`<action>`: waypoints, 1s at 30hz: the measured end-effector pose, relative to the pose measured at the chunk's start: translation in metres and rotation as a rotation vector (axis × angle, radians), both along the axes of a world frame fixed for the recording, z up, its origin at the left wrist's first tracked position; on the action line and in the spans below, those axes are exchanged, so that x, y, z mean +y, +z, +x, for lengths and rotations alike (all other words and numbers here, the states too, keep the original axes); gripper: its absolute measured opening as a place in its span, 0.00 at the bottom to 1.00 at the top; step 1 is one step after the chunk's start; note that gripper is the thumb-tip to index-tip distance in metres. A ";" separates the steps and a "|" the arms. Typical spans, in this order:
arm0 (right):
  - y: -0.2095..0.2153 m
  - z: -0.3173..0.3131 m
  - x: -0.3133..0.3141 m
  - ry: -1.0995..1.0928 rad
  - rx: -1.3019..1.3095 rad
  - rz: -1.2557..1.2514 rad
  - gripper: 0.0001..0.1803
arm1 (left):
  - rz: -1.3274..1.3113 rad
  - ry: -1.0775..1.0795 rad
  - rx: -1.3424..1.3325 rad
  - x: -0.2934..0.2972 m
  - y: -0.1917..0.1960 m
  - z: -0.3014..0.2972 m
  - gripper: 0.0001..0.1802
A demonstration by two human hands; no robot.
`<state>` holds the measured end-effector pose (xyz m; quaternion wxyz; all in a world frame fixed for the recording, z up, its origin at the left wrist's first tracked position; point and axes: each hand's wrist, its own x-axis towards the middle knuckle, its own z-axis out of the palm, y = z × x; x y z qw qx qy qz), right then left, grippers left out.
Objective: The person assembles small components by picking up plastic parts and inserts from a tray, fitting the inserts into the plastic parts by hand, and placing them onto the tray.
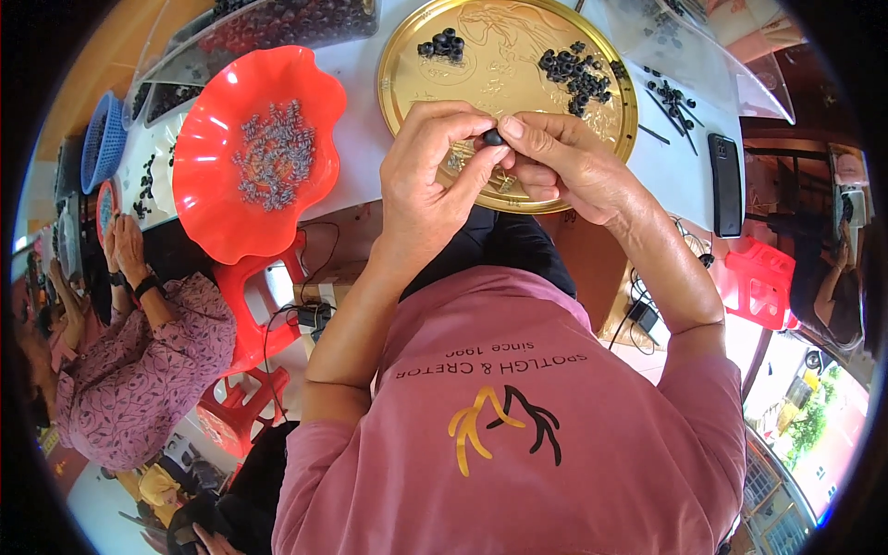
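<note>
My left hand (427,171) and my right hand (575,159) meet over the near edge of a round gold tray (509,83). Both are closed, pinching one small black rounded piece (493,138) between thumbs and fingertips. Its far side is hidden by the fingers. On the tray lie a small heap of black ring-like parts (442,46) at the far left and a larger heap of similar black parts (575,78) at the right. A red wavy-rimmed bowl (208,157) stands to the left, holding many small grey spring-like pieces (276,157).
Clear plastic bins with black parts (277,28) stand at the back left. Right of the tray are thin black rods (673,118), loose black parts and a black phone (727,185). A blue basket (102,143) and another person's hands (128,245) are at the far left.
</note>
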<state>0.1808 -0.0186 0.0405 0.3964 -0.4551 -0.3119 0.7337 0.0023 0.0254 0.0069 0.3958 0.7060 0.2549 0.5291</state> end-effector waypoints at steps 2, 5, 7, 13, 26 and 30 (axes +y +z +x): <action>0.005 -0.002 0.000 -0.048 -0.050 0.005 0.21 | 0.147 0.017 0.151 0.002 0.009 -0.003 0.15; -0.004 0.007 0.002 0.021 0.079 -0.014 0.20 | 0.101 -0.060 0.148 0.006 0.012 -0.005 0.14; -0.009 0.011 0.003 0.032 0.093 -0.007 0.20 | 0.100 -0.070 0.146 0.008 0.014 -0.006 0.14; 0.000 0.000 0.003 -0.008 -0.421 0.193 0.23 | 0.241 -0.043 0.282 0.015 0.011 -0.007 0.13; 0.005 0.016 0.007 0.098 -0.484 0.204 0.18 | -0.096 -0.168 0.015 0.000 -0.005 -0.021 0.14; -0.007 0.029 0.011 -0.076 -0.658 0.357 0.14 | -0.309 -0.259 -0.086 -0.012 -0.015 -0.043 0.16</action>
